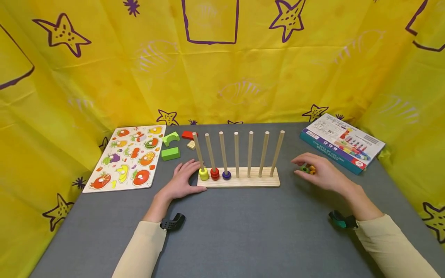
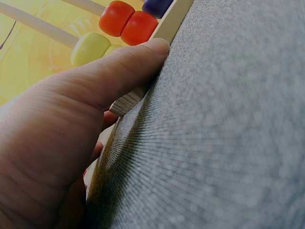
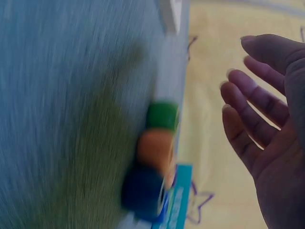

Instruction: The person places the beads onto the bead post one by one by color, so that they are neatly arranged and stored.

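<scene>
A wooden peg stand [image 1: 252, 182] with several upright pegs lies across the middle of the table. From its left end, three pegs carry yellow beads [image 1: 203, 174], red beads [image 1: 214, 174] and a blue bead [image 1: 226, 176]. My left hand [image 1: 182, 179] holds the left end of the base, thumb [image 2: 136, 59] along the front edge and fingers behind. To the right of the stand, my right hand [image 1: 323, 172] hovers by loose beads, fingers loosely bent. The right wrist view shows a green bead [image 3: 161, 116], an orange bead [image 3: 153, 149] and a dark blue bead [image 3: 142, 188], apart from the hand.
On the left lies a fruit puzzle board [image 1: 119, 162]. Green blocks [image 1: 170, 153], a red block [image 1: 187, 135] and a small plain wooden block [image 1: 191, 144] are behind the stand's left end. A flat toy box [image 1: 342, 143] rests at the back right. Yellow cloth surrounds the table.
</scene>
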`<state>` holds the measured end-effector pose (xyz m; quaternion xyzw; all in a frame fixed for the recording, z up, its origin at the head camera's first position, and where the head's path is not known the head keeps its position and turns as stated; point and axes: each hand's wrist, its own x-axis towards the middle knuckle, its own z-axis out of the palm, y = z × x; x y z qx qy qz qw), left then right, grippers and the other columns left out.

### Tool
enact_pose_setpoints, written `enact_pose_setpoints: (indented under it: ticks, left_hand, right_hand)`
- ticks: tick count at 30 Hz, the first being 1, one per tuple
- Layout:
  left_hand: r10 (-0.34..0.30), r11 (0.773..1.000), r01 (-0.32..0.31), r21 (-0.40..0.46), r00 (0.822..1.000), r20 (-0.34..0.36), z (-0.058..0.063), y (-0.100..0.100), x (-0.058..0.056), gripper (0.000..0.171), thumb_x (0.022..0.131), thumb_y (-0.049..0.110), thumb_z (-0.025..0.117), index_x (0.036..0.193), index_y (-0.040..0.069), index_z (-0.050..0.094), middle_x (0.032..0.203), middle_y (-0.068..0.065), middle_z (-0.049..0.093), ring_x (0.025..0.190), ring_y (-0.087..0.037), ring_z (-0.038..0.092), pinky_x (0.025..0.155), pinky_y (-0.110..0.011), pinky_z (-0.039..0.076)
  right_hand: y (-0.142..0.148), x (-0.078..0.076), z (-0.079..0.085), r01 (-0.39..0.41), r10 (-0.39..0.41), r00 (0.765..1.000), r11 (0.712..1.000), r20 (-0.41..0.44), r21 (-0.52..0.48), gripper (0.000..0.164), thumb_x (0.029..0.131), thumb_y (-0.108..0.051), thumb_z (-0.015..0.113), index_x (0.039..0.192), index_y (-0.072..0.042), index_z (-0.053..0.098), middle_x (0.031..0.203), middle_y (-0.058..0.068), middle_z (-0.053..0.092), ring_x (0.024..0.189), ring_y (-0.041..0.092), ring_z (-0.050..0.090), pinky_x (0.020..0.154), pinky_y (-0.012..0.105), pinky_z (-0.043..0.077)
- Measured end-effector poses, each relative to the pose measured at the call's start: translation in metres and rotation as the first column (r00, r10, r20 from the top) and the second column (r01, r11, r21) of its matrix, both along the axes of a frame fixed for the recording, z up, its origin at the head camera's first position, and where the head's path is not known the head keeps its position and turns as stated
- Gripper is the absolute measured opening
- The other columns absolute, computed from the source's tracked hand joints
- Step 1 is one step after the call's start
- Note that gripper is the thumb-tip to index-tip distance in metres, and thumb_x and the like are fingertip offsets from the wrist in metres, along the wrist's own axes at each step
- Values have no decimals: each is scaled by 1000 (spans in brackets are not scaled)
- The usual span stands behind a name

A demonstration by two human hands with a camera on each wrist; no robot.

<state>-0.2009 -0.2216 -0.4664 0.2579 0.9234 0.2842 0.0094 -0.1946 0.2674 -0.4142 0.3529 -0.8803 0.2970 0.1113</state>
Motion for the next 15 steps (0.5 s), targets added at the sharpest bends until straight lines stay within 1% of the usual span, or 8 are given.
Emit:
enact_pose_setpoints:
  ticks: [5, 9, 12, 15]
  left_hand:
    - [1, 1000, -1, -4, 1000, 5, 1, 1, 0, 80, 83, 43, 80, 145, 2, 52, 150, -17, 48, 148, -38, 24, 115, -63, 5]
    - [3, 1000, -3, -6, 1000, 6, 0, 0, -1, 80, 83, 43, 80, 145, 2, 52, 150, -17, 49, 148, -38, 25, 115, -63, 5]
    - [3, 1000, -3, -3, 1000, 5, -1, 0, -1, 80, 83, 42, 80, 145, 2, 51, 150, -17, 48, 148, -39, 25, 115, -63, 5]
    - [5, 1000, -5, -2, 1000, 5, -1, 0, -1, 80, 82, 43, 81, 146, 2, 51, 150, -17, 48, 147, -39, 25, 115, -63, 5]
  right_hand:
    - [20, -14, -2, 82, -81, 997, 997, -6, 17, 32, 85, 1, 79, 116, -3, 70, 106, 10, 70, 92, 24, 64, 79, 35, 53]
    - [33, -23, -5, 109, -110, 994, 993, 13, 39, 32, 86, 1, 78, 117, 0, 69, 107, 13, 70, 92, 27, 65, 78, 37, 52]
    - [41, -29, -6, 126, -130, 990, 990, 57, 63, 31, 88, -1, 76, 118, 2, 67, 109, 16, 70, 93, 29, 65, 80, 42, 53]
    - [47, -34, -6, 155, -166, 977, 984, 135, 86, 31, 92, -5, 74, 120, 4, 66, 112, 19, 69, 97, 33, 64, 85, 51, 52]
